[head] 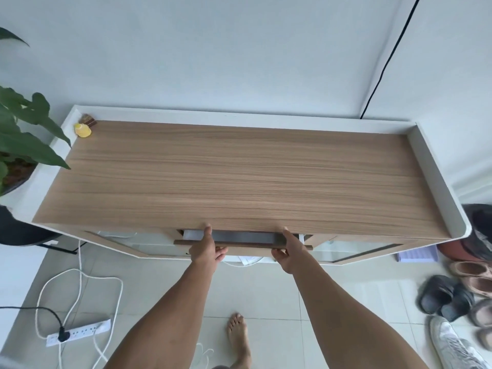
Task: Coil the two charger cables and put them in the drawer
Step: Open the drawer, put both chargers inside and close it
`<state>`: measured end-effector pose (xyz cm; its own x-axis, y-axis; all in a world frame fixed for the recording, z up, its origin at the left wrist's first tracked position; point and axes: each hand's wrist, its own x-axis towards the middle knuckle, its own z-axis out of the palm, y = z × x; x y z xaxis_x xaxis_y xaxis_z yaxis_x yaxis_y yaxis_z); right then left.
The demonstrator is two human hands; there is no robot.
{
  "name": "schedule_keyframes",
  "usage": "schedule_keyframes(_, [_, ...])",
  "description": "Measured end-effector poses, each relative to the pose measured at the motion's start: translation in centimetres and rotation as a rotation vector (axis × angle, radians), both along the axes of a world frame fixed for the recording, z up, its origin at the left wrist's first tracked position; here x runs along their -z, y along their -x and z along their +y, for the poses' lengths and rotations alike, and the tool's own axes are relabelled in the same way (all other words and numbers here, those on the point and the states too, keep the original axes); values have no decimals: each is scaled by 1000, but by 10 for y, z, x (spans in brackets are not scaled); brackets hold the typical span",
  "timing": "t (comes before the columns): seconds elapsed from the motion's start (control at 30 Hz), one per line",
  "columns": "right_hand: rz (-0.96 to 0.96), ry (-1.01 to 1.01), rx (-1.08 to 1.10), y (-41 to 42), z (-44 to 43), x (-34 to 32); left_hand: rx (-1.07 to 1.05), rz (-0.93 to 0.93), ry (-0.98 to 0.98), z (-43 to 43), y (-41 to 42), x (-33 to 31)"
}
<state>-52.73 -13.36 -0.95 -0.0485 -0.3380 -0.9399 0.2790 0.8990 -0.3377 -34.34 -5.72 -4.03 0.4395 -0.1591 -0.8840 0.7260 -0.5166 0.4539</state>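
The wooden-topped cabinet (239,169) has a shallow drawer (242,237) under its front edge, open by a narrow gap. My left hand (206,249) grips the left part of the drawer's dark front strip (247,245), fingers curled under it. My right hand (288,253) grips the right part the same way. Through the gap I see a grey inside and a white patch (193,233) at the left end. No charger cable shows on the cabinet top; what lies in the drawer is hidden.
A yellow object (83,129) sits at the cabinet's back left corner. A potted plant (24,134) stands at the left. A white power strip (78,332) with looping cords lies on the floor, several shoes (452,296) at the right, and a bare foot (239,339) below.
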Motion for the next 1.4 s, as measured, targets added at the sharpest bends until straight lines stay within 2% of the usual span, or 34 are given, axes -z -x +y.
schedule_keyframes(0.57, [48,27,36,-18,-32,12,-32,51,80,-31,-15,-7])
schedule_keyframes(0.8, [193,51,10,-22,-37,25,4,21,70,-36,-16,2])
schedule_keyframes(1.07, [246,75,-11,-20,-34,23,31,15,66,-36,-18,0])
schedule_keyframes(1.23, [340,116,-8,-23,-17,19,172,33,70,-25,-22,-7])
schedule_keyframes(1.4, [339,115,-27,-21,-12,8,266,62,17,-16,-30,-20])
